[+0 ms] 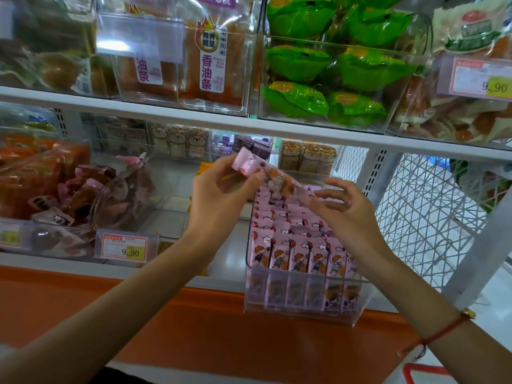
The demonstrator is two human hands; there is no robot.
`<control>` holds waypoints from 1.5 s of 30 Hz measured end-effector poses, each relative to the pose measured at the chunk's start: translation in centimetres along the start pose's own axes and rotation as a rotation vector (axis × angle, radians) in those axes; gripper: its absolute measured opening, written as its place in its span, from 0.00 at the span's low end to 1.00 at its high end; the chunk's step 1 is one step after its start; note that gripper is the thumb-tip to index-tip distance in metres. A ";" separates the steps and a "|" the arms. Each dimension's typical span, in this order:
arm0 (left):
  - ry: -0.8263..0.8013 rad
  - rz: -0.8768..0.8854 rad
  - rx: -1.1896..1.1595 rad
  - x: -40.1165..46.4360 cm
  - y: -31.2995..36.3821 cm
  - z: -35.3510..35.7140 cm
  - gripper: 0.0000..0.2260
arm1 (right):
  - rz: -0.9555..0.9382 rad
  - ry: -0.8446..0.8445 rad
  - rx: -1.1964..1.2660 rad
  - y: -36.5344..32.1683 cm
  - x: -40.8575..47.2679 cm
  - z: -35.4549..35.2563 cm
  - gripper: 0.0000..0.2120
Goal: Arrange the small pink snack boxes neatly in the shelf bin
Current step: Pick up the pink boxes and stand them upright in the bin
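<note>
Pink snack box (250,164) pinched in left hand (221,195) fingers (right hand (343,209) relaxed) above shelf bin (304,303).

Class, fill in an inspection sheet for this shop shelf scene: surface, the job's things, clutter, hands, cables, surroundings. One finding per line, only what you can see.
Surface: white shelf with an orange ledge below it.
Job's things: clear shelf bin holding upright rows of pink snack boxes; more pink boxes held above it.
Clutter: nothing seen loose on the shelf.
Hands: left hand grips the raised boxes; right hand touches their other end, its grasp blurred.
Cables: nothing seen.
Surroundings: price tag reading 9.90, green packets in the bin above, white wire mesh at right.
</note>
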State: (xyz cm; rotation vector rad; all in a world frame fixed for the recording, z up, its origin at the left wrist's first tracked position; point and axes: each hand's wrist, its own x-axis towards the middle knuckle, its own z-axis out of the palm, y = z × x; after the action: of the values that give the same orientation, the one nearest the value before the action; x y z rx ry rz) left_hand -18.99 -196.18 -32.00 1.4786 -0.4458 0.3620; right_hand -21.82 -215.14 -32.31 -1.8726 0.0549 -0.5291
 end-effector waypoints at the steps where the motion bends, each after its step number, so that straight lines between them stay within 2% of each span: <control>1: 0.054 0.031 0.001 0.2 -0.1 -0.2 0.12 | -0.016 -0.013 -0.069 0.4 0.7 0.1 0.21; 4: 0.148 0.066 0.017 0.7 -0.8 -0.6 0.15 | -0.124 -0.115 -0.378 1.8 3.2 1.1 0.13; 7: 0.144 0.084 0.051 0.7 -1.5 -0.6 0.14 | -0.220 -0.241 -0.663 3.2 5.6 2.9 0.12; 11: 0.127 0.125 0.061 0.9 -2.0 -0.7 0.14 | -0.274 -0.369 -0.957 4.2 8.5 5.0 0.15; 15: 0.094 0.150 0.067 1.1 -2.4 -1.0 0.14 | -0.191 -0.479 -1.147 4.8 10.2 5.7 0.19; 17: 0.083 0.151 0.065 1.5 -2.7 -1.2 0.14 | -0.139 -0.538 -1.152 4.9 10.4 5.3 0.21; 23: -0.049 0.117 0.152 5.0 -3.4 -0.2 0.13 | -0.205 -0.539 -1.047 5.6 9.3 4.1 0.19; 30: -0.307 0.048 0.460 9.3 -5.1 1.7 0.15 | -0.166 -0.603 -0.999 6.5 7.4 2.9 0.22; 36: -0.625 0.108 0.924 12.0 -6.0 3.4 0.18 | -0.199 -0.583 -0.971 6.9 7.2 2.8 0.21; 39: -0.677 0.170 1.099 12.5 -6.8 4.6 0.20 | -0.206 -0.585 -0.959 6.9 7.2 2.8 0.21; 42: -0.704 0.206 1.163 12.6 -7.6 5.5 0.18 | -0.208 -0.573 -0.943 6.5 6.9 2.5 0.21; 45: -0.831 0.179 1.268 13.0 -7.8 6.0 0.14 | -0.238 -0.488 -0.937 6.1 5.8 1.8 0.22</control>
State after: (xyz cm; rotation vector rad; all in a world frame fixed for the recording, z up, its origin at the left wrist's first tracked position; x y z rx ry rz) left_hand -4.22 -203.16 -32.09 2.8484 -1.1327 0.1214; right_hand -14.65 -217.42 -36.37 -2.9059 -0.2955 -0.1797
